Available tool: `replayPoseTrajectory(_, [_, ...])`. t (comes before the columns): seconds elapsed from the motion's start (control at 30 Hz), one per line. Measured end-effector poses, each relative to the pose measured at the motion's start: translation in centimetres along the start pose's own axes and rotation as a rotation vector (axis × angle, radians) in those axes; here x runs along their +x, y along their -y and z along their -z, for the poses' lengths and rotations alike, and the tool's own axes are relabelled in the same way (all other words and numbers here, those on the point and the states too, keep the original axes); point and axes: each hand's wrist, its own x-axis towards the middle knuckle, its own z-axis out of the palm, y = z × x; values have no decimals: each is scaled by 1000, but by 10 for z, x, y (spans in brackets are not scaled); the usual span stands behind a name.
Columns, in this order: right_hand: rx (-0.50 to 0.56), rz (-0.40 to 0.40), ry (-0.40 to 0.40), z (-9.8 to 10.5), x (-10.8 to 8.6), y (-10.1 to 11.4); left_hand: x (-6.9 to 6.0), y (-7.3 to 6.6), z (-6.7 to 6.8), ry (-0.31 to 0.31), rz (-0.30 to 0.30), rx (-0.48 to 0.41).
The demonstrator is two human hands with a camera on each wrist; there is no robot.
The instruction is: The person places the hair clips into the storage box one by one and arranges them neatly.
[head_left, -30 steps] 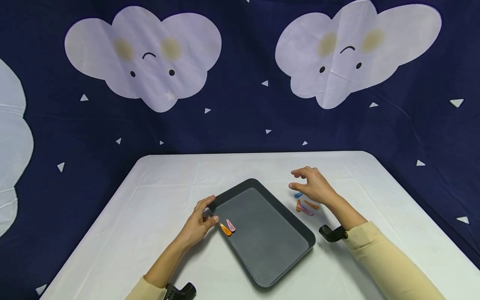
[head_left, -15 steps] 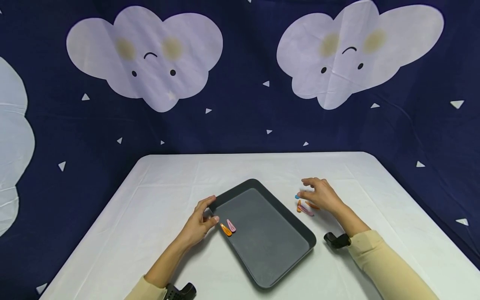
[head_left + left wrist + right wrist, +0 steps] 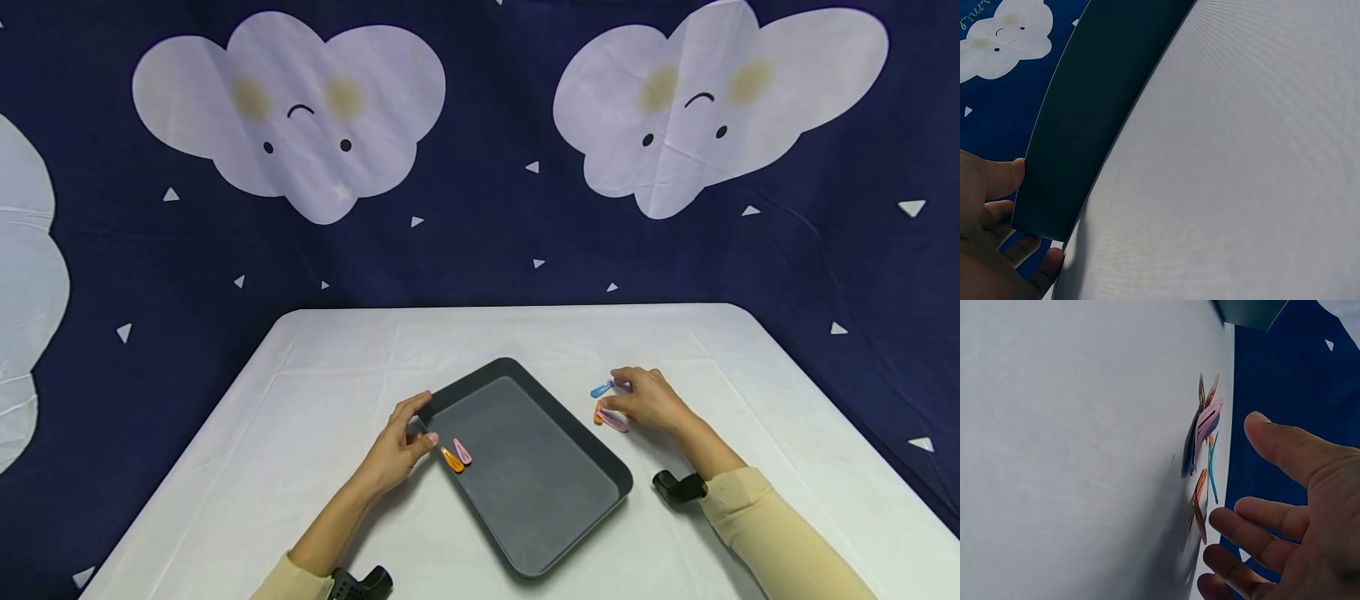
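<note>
My left hand (image 3: 396,450) holds a corner of the dark grey baking tray (image 3: 536,475), with the thumb at its rim and fingers around the outside. A yellow-orange snap hair clip (image 3: 452,460) and a pink one (image 3: 462,452) lie inside the tray near that hand. To the right of the tray, my right hand (image 3: 651,400) hovers low over more hair clips, its fingers spread and not closed on any. Beside its fingertips are a blue clip (image 3: 602,389), an orange clip (image 3: 597,413) and a pink clip (image 3: 613,422). Another orange clip (image 3: 1199,506) shows in the right wrist view.
A white cloth covers the table (image 3: 352,358). Behind it hangs a dark blue curtain (image 3: 480,250) printed with clouds and triangles. Black wrist cameras are strapped on both wrists, the right camera (image 3: 677,487) close to the table surface.
My right hand has moved right and toward me, down over the loose clips. The blue clip shows more fully and an orange one is now covered in the head view. My left hand stays put.
</note>
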Motion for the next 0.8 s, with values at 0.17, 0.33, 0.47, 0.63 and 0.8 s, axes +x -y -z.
replayPoseTrajectory(0.17, [8,-3,3,-2,-2,-1,-1,-1,1,4,2,2])
replayPoseTrajectory(0.33, [14,25,7,-5,1,-1,0,0,1,7,1,1])
replayPoseTrajectory(0.47, [20,35,5,-7,4,0,0,0,1,7,-2,-5])
replayPoseTrajectory(0.63, [-4,28,0,-8,7,0,0,-1,1,6,10,-6])
replayPoseTrajectory(0.8, [-42,27,-13,-9,11,-2,1,0,0,4,12,2])
